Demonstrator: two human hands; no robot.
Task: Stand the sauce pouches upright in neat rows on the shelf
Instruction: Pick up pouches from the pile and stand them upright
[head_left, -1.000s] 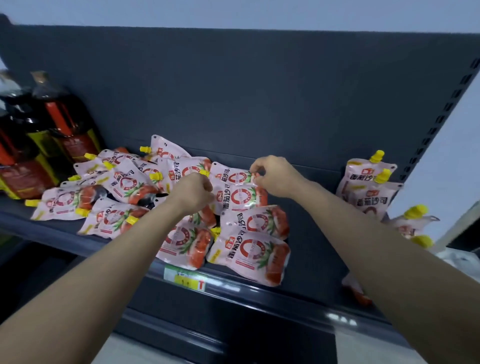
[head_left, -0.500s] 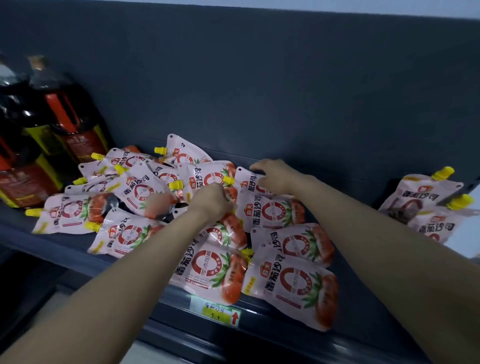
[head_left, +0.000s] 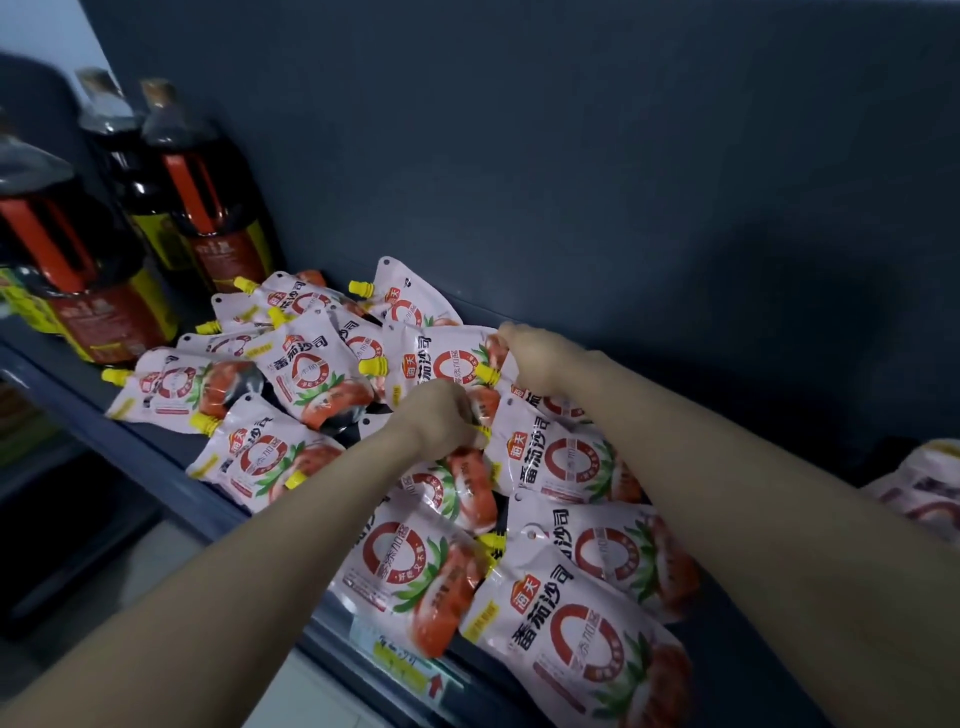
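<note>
Fingers (head_left: 514, 335) of both hands curl into the heaped sauce pouches (head_left: 306, 374).
Left hand (head_left: 441, 415) pinches a yellow spout (head_left: 482, 431); right hand (head_left: 540, 358) grips a top edge. They lie flat mid shelf (head_left: 130, 441), soft, likely slippery: lift by the stiff spout.

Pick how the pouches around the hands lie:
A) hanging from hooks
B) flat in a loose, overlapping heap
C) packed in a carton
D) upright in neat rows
B: the pouches lie flat and overlap one another on the shelf, and their yellow caps point different ways.
</note>
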